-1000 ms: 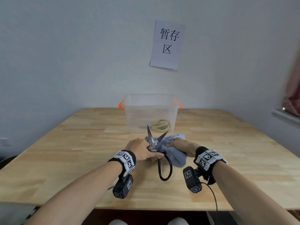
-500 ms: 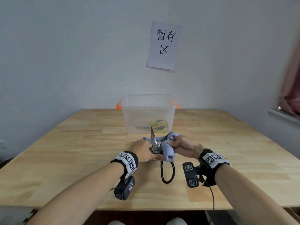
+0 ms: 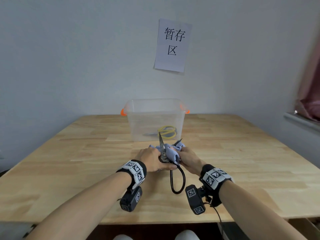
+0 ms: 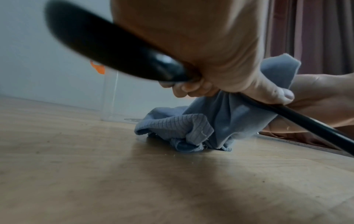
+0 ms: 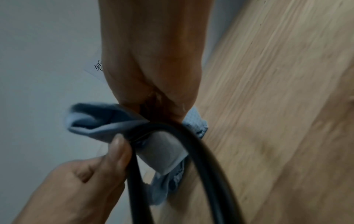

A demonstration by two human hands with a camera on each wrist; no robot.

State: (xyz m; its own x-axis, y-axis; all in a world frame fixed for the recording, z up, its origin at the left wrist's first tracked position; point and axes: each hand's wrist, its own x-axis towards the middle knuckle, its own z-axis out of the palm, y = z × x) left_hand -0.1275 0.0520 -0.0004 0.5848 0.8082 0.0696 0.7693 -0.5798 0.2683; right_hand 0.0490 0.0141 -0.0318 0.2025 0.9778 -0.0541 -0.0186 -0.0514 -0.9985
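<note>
Black-handled scissors (image 3: 162, 153) stand with blades apart over the wooden table (image 3: 69, 161), their loop handle (image 3: 177, 181) hanging toward me. My left hand (image 3: 150, 161) grips them near the pivot, thumb on the handle (image 4: 118, 50). My right hand (image 3: 187, 159) holds a light blue cloth (image 3: 170, 152) bunched around the right blade, whose tip pokes out beyond it. In the left wrist view the cloth (image 4: 220, 124) droops onto the table. The right wrist view shows the cloth (image 5: 107, 121) pinched in my fingers beside the handle loop (image 5: 191, 136).
A clear plastic bin (image 3: 155, 118) with orange latches stands behind the hands and holds yellow-handled scissors (image 3: 167, 131). A paper sign (image 3: 173, 45) hangs on the wall. A pink curtain (image 3: 310, 84) and a window sill are at the right.
The cloth has been gathered up from lying flat under the scissors and is now bunched around the right blade. My right hand has shifted up and closer to the pivot.
</note>
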